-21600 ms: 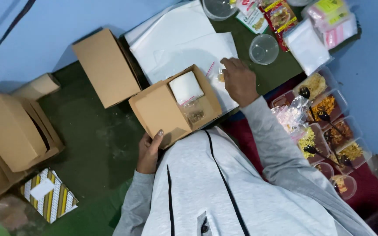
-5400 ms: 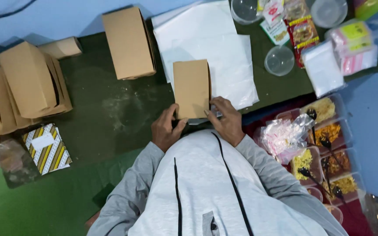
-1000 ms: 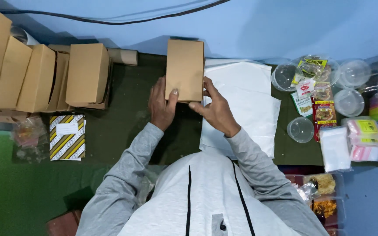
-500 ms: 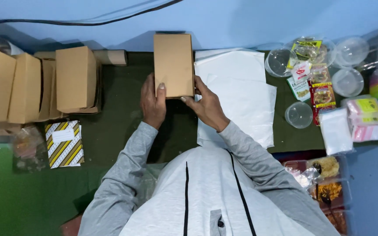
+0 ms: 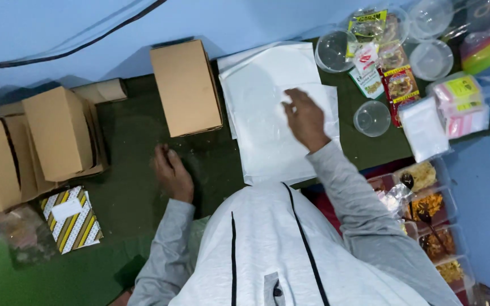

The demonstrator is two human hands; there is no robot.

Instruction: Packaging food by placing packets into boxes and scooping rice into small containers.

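The right hand [image 5: 304, 116] is lying on the stack of white paper sheets [image 5: 267, 113], fingers spread wide and flat, holding nothing. The left hand [image 5: 172, 173] is resting on the green mat [image 5: 131, 187], fingers loosely curled and empty, just below the closed brown box [image 5: 185, 86]. To lift one sheet cleanly, it is probably best to be sliding only the top layer with light fingertip pressure.

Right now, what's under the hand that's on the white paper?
The right hand rests on a stack of white paper sheets, which lies on the green mat. Whatever is beneath the sheets is covered.
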